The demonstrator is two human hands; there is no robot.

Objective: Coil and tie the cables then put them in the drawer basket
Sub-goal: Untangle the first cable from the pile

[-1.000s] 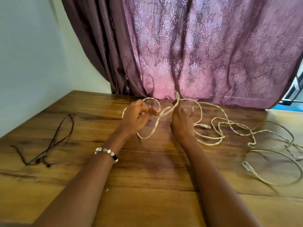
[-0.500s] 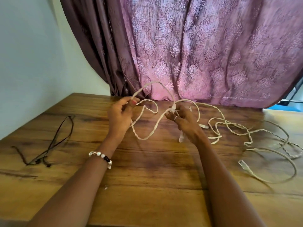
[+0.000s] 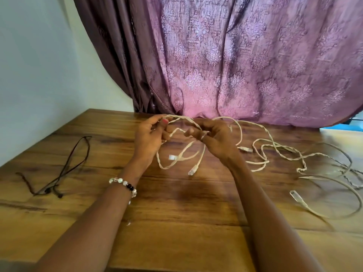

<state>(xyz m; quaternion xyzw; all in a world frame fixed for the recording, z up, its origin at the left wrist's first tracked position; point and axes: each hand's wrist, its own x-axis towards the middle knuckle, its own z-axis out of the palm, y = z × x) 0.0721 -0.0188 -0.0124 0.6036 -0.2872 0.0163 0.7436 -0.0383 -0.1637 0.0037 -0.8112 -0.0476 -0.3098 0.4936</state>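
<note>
- Cable slack is the relation that matters: the cream cable (image 3: 275,148) runs from the hands out along the wooden table (image 3: 176,222), so its long axis lies roughly sideways, away from the right hand (image 3: 218,138) toward the table's right end.
- Left hand (image 3: 149,138) pinches a raised strand between thumb and fingertips, just beside the right hand; a loop sags below it toward the table.
- Right hand has its fingers curled round bunched strands, grasping them; two plug ends (image 3: 192,170) dangle under the hands, above the table.
- Right hand is judged the nearer one to the loose length, so it looks better placed to draw in the next turn while the left keeps the loop.
- Loose length lies in open curves on the table, well apart from both hands at its far end (image 3: 294,194); kinks there could snag, by my reading.
- Black cord (image 3: 59,173) lies on the table's left part, untouched.
- Drawer basket is not in view.
</note>
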